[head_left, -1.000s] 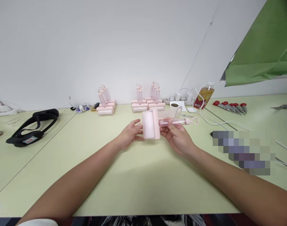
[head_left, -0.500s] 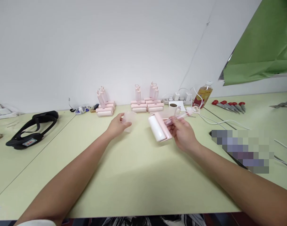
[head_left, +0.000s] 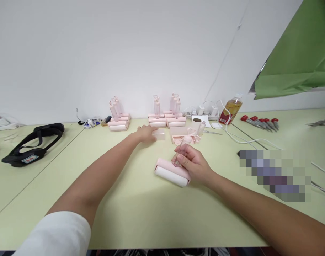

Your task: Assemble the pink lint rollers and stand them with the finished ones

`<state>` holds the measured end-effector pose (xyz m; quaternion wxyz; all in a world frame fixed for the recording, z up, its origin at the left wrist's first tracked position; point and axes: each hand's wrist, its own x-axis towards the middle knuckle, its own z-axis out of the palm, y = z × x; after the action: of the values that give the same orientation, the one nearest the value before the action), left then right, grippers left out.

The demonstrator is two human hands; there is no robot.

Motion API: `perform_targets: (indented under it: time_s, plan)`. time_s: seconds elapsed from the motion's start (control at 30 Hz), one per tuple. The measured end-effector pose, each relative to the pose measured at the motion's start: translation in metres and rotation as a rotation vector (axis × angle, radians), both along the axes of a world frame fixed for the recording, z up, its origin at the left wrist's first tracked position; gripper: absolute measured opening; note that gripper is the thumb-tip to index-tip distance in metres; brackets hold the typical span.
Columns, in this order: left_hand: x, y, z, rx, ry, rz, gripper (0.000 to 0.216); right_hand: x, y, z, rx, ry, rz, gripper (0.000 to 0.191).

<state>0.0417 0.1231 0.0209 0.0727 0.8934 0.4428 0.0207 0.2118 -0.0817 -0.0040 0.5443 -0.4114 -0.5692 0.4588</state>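
My right hand [head_left: 196, 161] is closed around the clear handle of a pink lint roller [head_left: 171, 173], whose white sticky roll faces me, low over the table. A heart-shaped loop tops the handle. Further off, my left hand [head_left: 145, 134] has its fingers at the end of a clear plastic cover [head_left: 159, 134], low at the table in front of the standing lint rollers. Part of the cover is hidden by the fingers. Right of it lies a pink lint roller head [head_left: 175, 138] with a clear piece behind it.
Several pink lint rollers [head_left: 118, 125] stand along the wall. A paper roll [head_left: 196, 122], tweezers [head_left: 212, 132], white cables [head_left: 248, 141], a drink bottle [head_left: 231, 109] and red-handled tools [head_left: 259, 122] are at the right. A black head strap [head_left: 34, 144] lies left.
My left hand has moved forward and right with the clear cover, lowering it to the table. My right hand has brought the lint roller nearer, turning its handle more upright.
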Motion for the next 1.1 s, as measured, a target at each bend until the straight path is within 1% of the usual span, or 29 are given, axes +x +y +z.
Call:
perform_targets:
  time_s: [0.2,0.53,0.73,0.83,0.9,0.93,0.97,1.0,1.03,1.07,1.1]
  plan:
    - [-0.004,-0.002,-0.008,-0.017,-0.003,-0.016,0.073,0.002,0.005,0.001,0.014,0.05,-0.077,0.035]
    - [0.008,0.0,-0.012,-0.013,-0.019,-0.029,0.071,0.003,0.006,-0.006,0.038,0.006,-0.057,0.029]
    - [0.015,-0.004,-0.009,-0.015,-0.039,-0.032,0.072,0.004,0.005,-0.007,0.045,-0.02,-0.062,0.026]
    - [0.013,-0.011,-0.004,0.024,-0.074,-0.038,0.075,0.004,0.005,-0.006,0.044,-0.027,-0.08,0.026]
    - [0.009,-0.024,-0.002,0.083,-0.161,-0.049,0.069,0.003,0.006,-0.004,0.053,-0.003,-0.112,0.028]
    - [0.006,-0.034,-0.002,0.109,-0.232,-0.053,0.061,0.003,0.006,-0.003,0.065,0.014,-0.137,0.03]
    - [0.003,-0.045,-0.003,0.114,-0.411,-0.062,0.051,0.002,0.006,-0.001,0.081,0.026,-0.161,0.031]
    - [-0.001,-0.059,-0.005,0.065,-0.613,-0.048,0.047,0.001,0.006,0.001,0.099,0.034,-0.182,0.032]
    - [-0.005,-0.073,-0.008,-0.048,-0.798,-0.003,0.048,-0.001,0.006,0.003,0.115,0.039,-0.196,0.032]
    - [-0.009,-0.088,-0.011,-0.218,-0.94,0.049,0.052,-0.003,0.005,0.004,0.132,0.047,-0.206,0.031]
    - [-0.014,-0.102,-0.014,-0.446,-1.022,0.077,0.057,-0.005,0.004,0.004,0.142,0.057,-0.209,0.03]
